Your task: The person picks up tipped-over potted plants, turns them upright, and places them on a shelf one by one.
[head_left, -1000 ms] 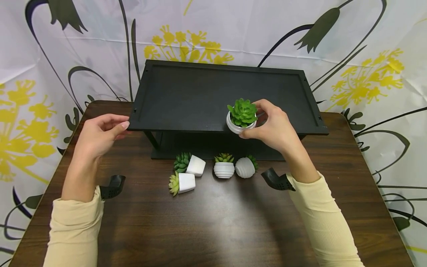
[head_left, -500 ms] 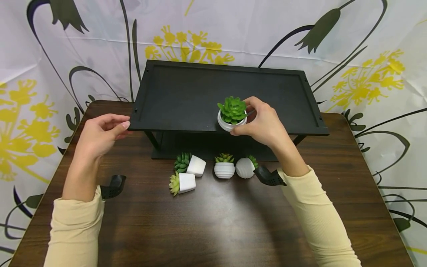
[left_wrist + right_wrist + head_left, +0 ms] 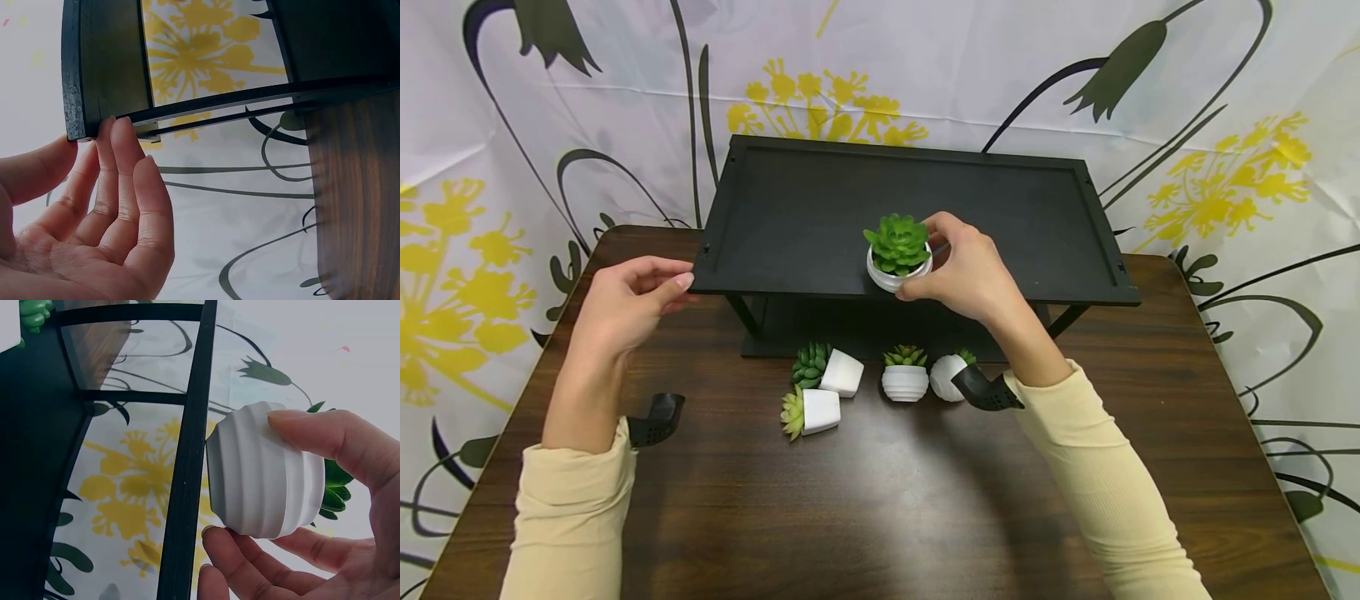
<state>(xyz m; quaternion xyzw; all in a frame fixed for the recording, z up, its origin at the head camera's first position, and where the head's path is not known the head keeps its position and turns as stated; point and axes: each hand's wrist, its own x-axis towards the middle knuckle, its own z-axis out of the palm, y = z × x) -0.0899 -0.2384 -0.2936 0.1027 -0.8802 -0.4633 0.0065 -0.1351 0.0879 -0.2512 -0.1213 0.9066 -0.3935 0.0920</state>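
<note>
My right hand (image 3: 962, 271) grips a potted succulent (image 3: 898, 244) with bright green leaves, thumb and fingers around its ribbed white pot (image 3: 265, 472). The pot is over the front edge of a black two-tier shelf (image 3: 820, 208); in the right wrist view its base is at or very near the top board's edge. At the shelf's left front corner, my left hand (image 3: 625, 304) pinches the top board, the thumb (image 3: 44, 165) on one side and fingertips on the other.
On the table (image 3: 820, 517) before the shelf, two smooth-potted succulents (image 3: 841, 372) (image 3: 820, 411) lie on their sides. A ribbed-pot succulent (image 3: 905, 381) stands upright beside a tipped one (image 3: 946, 379), partly behind the right wrist's black camera mount (image 3: 988, 390). A patterned curtain (image 3: 925, 67) hangs behind.
My right hand has carried the green succulent leftward along the shelf's front edge. My left hand keeps its place on the corner, and the pots on the table have not moved.
</note>
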